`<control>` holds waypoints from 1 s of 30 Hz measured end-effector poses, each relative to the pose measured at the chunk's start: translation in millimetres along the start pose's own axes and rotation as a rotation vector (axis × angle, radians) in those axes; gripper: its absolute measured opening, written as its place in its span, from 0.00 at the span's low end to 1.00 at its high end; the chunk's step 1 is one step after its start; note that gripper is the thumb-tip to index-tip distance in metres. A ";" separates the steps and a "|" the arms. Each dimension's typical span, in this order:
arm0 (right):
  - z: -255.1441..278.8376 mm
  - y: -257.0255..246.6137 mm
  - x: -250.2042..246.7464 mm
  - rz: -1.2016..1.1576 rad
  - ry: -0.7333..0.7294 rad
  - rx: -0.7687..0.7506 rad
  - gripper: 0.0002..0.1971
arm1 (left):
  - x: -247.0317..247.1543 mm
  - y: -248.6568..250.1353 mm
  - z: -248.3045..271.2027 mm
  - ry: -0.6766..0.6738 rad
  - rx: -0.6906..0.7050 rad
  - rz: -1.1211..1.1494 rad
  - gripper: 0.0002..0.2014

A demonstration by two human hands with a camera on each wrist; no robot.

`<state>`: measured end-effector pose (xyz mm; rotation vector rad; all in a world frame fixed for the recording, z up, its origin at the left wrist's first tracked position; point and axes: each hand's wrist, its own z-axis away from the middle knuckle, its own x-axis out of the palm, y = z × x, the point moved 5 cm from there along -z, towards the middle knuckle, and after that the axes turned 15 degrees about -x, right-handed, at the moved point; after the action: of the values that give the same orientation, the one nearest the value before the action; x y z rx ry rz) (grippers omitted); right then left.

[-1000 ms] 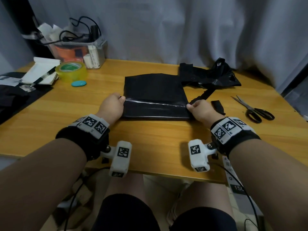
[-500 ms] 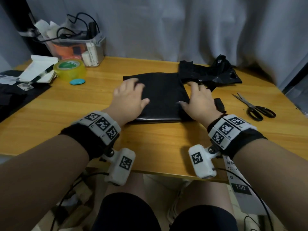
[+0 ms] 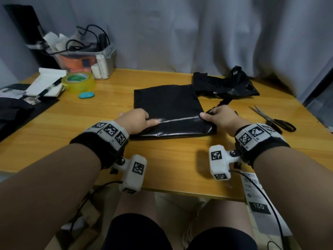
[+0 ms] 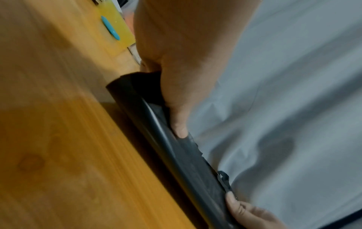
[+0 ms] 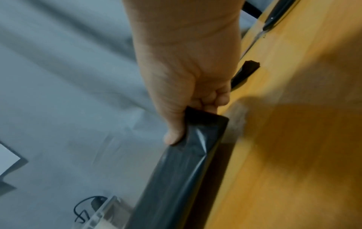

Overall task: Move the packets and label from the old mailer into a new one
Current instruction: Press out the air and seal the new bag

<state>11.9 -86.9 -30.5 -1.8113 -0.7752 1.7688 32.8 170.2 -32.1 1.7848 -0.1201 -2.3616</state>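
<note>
1. Mailer, flat, glossy black plastic [image 3: 167, 107], lies in the middle of the yellow wooden surface [image 3: 162, 163], its near edge folded into a shiny band and lifted slightly off the wood.
2. Left hand [image 3: 135, 120] holds the near left corner of that fold, thumb on top and fingers tucked under; the left wrist view shows the thumb pressed along the black fold [image 4: 176, 139].
3. Right hand [image 3: 221, 118] holds the near right corner the same way; the right wrist view shows the thumb on top and curled fingers beneath the black corner [image 5: 199, 133].
4. Each hand's grip is narrow, holding only the mailer's folded edge.
5. Crumpled black plastic bag [image 3: 228, 85] lies beyond the mailer's far right corner, touching it, with a narrow black strip [image 3: 223, 101] trailing toward the right hand.
6. Black-handled scissors [image 3: 273, 118] rest to the right, well apart from the mailer.
7. White shipping label printed with a barcode and "150" [image 3: 257, 201] hangs past the near right edge of the surface, under the right forearm.
8. Yellow-green roll of tape [image 3: 78, 82], a small turquoise oval object [image 3: 86, 95] and a clear plastic bin of cables [image 3: 86, 60] sit at the far left.
</note>
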 end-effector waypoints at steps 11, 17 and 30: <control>16.8 -50.2 70.0 0.610 -0.398 -0.181 0.32 | 33.0 53.7 32.7 0.089 0.227 -0.281 0.26; 24.7 -15.0 77.5 0.609 -0.592 0.128 0.32 | 58.6 19.0 15.0 -0.248 -0.016 -0.331 0.31; 11.2 -17.2 45.6 0.937 -0.571 0.131 0.34 | 14.5 16.5 48.1 -0.484 -0.026 -0.414 0.34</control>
<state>-0.3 -43.4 -52.0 -1.6993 0.0934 2.9134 -15.6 149.1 -29.6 1.2843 0.2403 -3.0287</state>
